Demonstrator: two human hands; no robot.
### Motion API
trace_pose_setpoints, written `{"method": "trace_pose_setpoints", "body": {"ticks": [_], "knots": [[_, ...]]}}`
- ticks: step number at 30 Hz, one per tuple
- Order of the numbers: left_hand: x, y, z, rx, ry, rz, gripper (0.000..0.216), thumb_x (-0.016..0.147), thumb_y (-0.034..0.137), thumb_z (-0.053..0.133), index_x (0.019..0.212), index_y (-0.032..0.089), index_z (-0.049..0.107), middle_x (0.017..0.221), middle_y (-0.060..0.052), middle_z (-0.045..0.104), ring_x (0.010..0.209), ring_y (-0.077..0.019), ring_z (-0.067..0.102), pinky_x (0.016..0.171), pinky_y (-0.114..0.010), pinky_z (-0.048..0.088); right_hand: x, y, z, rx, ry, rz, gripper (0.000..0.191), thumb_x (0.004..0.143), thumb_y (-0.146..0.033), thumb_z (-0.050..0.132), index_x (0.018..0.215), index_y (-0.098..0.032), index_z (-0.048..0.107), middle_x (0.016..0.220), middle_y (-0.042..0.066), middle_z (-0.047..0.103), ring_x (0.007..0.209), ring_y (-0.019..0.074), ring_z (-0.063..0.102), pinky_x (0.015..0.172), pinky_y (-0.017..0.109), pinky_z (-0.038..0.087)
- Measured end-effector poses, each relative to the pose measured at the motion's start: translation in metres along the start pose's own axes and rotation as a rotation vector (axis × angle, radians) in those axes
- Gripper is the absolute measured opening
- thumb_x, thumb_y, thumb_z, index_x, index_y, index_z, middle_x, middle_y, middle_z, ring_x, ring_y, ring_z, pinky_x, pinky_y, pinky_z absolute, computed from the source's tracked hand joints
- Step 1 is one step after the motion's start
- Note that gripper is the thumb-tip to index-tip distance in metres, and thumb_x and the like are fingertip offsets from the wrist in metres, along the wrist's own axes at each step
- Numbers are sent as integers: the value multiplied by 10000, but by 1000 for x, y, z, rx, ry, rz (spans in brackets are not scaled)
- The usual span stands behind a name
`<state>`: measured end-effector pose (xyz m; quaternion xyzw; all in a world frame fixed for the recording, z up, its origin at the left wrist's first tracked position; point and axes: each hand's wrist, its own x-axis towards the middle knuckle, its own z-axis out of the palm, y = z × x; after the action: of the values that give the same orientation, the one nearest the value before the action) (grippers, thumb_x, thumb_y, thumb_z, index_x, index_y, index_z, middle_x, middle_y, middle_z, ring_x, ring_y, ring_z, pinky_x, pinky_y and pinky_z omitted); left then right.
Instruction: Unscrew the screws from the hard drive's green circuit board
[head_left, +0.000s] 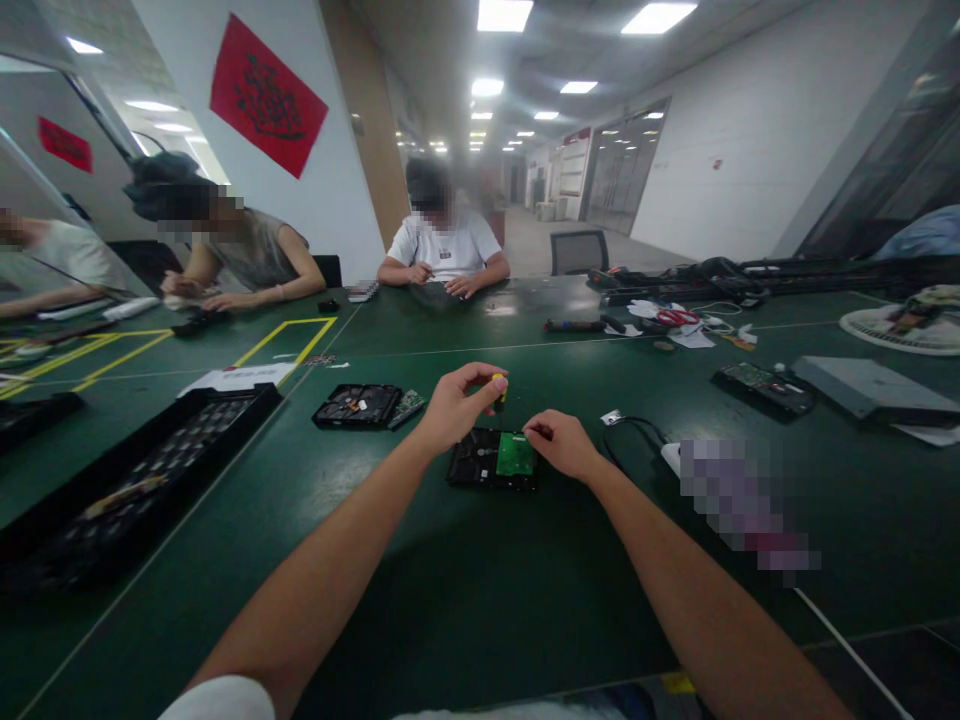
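Observation:
A black hard drive (480, 462) with a green circuit board (514, 454) on top lies on the green table (465, 600) in front of me. My left hand (456, 405) is curled around a small yellow-handled screwdriver (499, 388), held upright above the drive's far edge. My right hand (561, 443) rests at the drive's right side, fingers pinched together on its far right corner. What the fingertips pinch is too small to make out.
A second opened hard drive (357, 405) with a loose board lies to the left. A black tray (127, 480) sits at the left, a black cable (634, 430) at the right. Two people work across the table; tools and scissors (675, 318) lie far right.

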<state>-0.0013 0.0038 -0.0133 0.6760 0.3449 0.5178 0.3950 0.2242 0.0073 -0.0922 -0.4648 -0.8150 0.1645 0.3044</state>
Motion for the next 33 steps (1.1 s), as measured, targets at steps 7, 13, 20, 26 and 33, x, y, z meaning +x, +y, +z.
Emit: {"method": "trace_pose_setpoints", "body": {"ticks": [7,13,20,26,33], "knots": [[0,1,-1,-77,-68,2,389,924,456,575,1201,189,636,1068,-90,664,923,-185,632,591,-247,578,0,0,0,18,-1,7,131,895,-257,602,875,-218,725,824,21,652,723,139,557,679,263,414],[0,2,3,-60,11,-16,345,809,397,745,985,149,581,973,-76,666,784,-147,627,536,-229,557,0,0,-1,2,-4,8,138,902,-266,596,885,-217,725,840,25,655,737,141,558,690,266,419],[-3,8,7,-190,-98,-36,296,877,359,674,1070,161,569,936,-60,647,900,-188,659,639,-281,597,0,1,1,13,7,15,131,899,-271,600,884,-219,720,842,24,652,729,139,557,681,264,422],[-1,6,2,-263,-111,-98,314,936,407,564,1102,153,644,1010,-91,646,985,-208,636,716,-327,613,0,1,0,20,-1,-2,133,899,-269,600,885,-222,723,849,26,659,741,142,564,689,266,426],[0,2,2,-69,-3,-68,344,824,436,723,959,140,611,918,-63,650,775,-143,616,632,-287,586,0,2,2,36,19,27,149,911,-279,592,892,-219,726,856,27,669,744,144,570,694,273,427]]}}
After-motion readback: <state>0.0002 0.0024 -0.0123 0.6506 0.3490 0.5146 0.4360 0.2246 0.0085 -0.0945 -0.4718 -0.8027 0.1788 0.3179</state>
